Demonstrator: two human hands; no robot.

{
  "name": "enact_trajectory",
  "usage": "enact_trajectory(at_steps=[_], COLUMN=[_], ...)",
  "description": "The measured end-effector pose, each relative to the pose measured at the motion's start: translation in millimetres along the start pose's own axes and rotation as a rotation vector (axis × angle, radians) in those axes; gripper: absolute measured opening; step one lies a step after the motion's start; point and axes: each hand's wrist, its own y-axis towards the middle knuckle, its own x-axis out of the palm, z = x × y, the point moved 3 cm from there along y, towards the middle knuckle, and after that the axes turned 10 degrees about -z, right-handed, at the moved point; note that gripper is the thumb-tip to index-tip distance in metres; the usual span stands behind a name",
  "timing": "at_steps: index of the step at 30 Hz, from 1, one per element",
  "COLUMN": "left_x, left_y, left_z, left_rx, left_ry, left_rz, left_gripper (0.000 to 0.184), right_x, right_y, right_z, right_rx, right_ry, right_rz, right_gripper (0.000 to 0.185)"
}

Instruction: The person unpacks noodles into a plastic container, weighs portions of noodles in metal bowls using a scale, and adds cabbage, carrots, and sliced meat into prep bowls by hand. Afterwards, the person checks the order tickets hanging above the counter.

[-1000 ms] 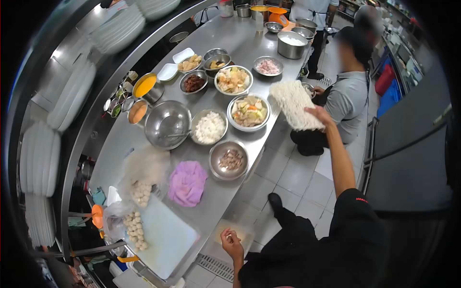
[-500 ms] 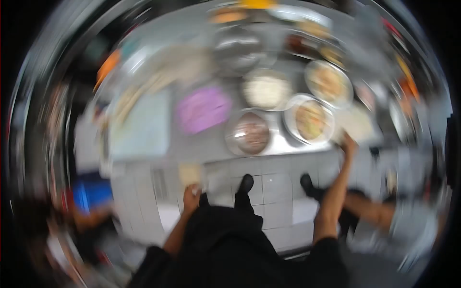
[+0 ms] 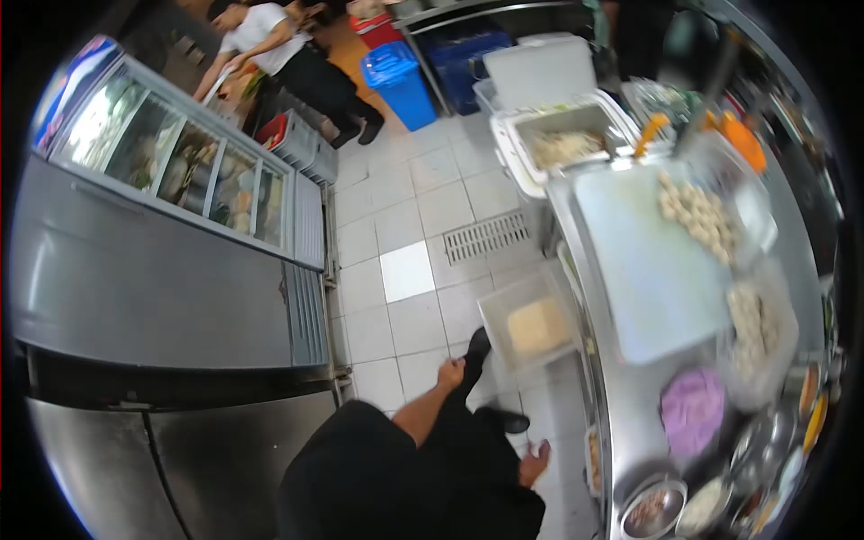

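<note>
My left hand [image 3: 451, 373] hangs over the tiled floor with its fingers curled closed; whether anything small is inside I cannot make out. Lower down, my right hand [image 3: 535, 463] is held near the steel table's side, its fingers apart and nothing seen in it. Ahead of both hands is a translucent bin [image 3: 497, 309] with a pale yellow mass [image 3: 537, 326] inside, beside the table. On the table lie a white cutting board [image 3: 643, 270], a crumpled purple cloth or bag [image 3: 692, 411] and a bowl of reddish pieces [image 3: 652, 509].
A glass-front display fridge [image 3: 189, 162] and steel cabinets [image 3: 153, 261] line the left. A person in a white shirt [image 3: 274, 36] bends at the back, near a blue bin [image 3: 399, 85]. A white cooler [image 3: 517, 148] stands at the table's end. Small pale balls [image 3: 697, 216] lie near the board.
My view has swung left, from the table of bowls to the aisle and fridge. My right hand has left the table's edge and is now low beside the table.
</note>
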Motion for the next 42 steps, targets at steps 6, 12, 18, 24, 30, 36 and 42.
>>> enact_trajectory(at_steps=[6,12,18,24,30,36,42], left_x=[73.7,115.0,138.0,207.5,120.7,-179.6,-540.6], left_y=[51.7,105.7,88.7,114.1,171.4,282.3,271.8], left_z=[-10.9,34.5,85.8,161.0,249.3,73.3,-85.9], left_rx=[-0.16,-0.217,-0.308,0.065,0.359,0.663,0.036], left_ry=[-0.283,-0.522,-0.75,-0.612,-0.382,-0.089,0.083], left_rz=[-0.154,-0.34,-0.344,-0.743,-1.242,-0.798,0.205], left_gripper=[0.074,0.098,0.118,0.108,0.065,0.04,0.024], right_x=[157.0,175.7,179.8,167.6,174.2,212.7,303.1], right_y=[255.1,343.6,343.9,356.2,377.5,367.5,309.3], right_z=[-104.3,-151.1,-151.8,-138.0,-154.2,-76.4,-81.9], right_rx=[-0.25,-0.053,-0.081,-0.183,0.193,0.584,0.719], right_ry=[-1.139,-1.188,-1.155,-1.16,-1.232,-0.813,-0.526], right_rz=[-0.41,-0.333,-0.233,-0.221,-0.385,-0.877,-0.724], right_gripper=[0.104,0.099,0.082,0.072,0.066,0.039,0.033])
